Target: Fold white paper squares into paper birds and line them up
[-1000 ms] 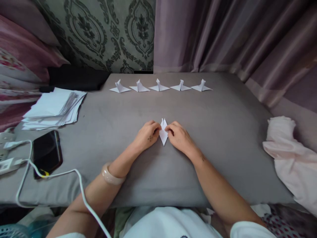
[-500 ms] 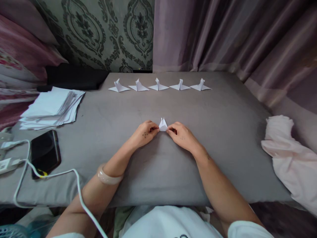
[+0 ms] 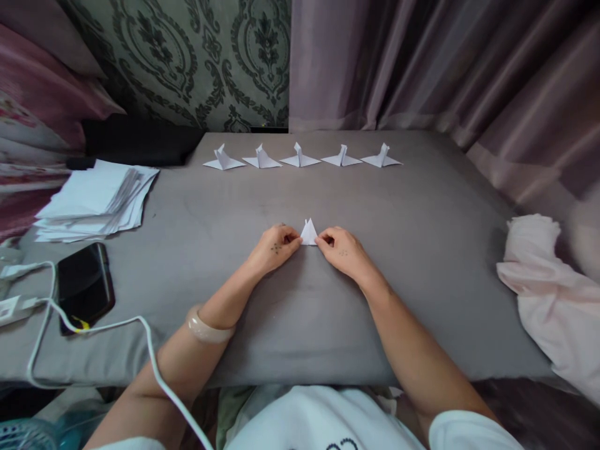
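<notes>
Between my two hands, over the middle of the grey-covered table (image 3: 300,331), is a small folded white paper piece (image 3: 309,233), roughly triangular with pointed tips upward. My left hand (image 3: 276,245) pinches its left lower corner between thumb and fingers. At the opposite corner, my right hand (image 3: 340,247) grips the paper in the same way. Farther back stands a row of several folded paper cranes (image 3: 300,157) with wings spread flat and a raised fold in the middle. The fingertips partly cover the held paper's corners.
A stack of white paper sheets (image 3: 96,200) lies at the left, with a black phone (image 3: 85,284) in front. A white cable (image 3: 150,350) runs over my left forearm. Pale pink cloth (image 3: 539,275) is heaped at the right edge. Curtains (image 3: 365,62) hang behind the table.
The paper between my hands now shows a flatter triangular face, where the earlier view had a cleft between two tips. Both hands stay nearly in place; the view has shifted slightly.
</notes>
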### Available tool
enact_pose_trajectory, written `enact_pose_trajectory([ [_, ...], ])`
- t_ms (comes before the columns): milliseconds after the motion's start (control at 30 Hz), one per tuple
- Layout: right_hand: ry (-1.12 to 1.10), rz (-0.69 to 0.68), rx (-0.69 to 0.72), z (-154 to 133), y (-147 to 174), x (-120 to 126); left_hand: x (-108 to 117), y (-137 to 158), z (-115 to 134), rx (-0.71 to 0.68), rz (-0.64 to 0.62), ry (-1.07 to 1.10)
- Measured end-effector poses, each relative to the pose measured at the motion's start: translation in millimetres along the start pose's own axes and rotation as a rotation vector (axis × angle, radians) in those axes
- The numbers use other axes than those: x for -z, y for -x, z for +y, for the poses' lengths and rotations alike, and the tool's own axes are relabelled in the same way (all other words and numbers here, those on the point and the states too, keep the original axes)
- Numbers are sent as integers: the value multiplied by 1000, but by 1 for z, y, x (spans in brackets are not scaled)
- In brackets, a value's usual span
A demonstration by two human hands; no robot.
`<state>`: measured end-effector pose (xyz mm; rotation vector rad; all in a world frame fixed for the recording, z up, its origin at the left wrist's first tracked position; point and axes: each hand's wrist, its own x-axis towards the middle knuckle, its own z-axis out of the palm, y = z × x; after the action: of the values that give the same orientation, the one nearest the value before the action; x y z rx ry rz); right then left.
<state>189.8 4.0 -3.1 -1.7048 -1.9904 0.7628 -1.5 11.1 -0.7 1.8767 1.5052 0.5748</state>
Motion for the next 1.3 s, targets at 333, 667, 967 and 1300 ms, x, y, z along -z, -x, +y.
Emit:
enact_pose_trajectory([
  [333,51,52,-22,-4,2,-4,-1,-3,-3,31,0,52],
  [667,57,51,-53,-3,0,-7,-4,-6,-3,-63,-6,-38],
  [967,57,51,-74,-5,-1,-6,-3,-8,-1,-41,-35,-47],
  [1300,32,37,-84,-5,-2,-5,-8,-2,-4,-136,50,-93],
])
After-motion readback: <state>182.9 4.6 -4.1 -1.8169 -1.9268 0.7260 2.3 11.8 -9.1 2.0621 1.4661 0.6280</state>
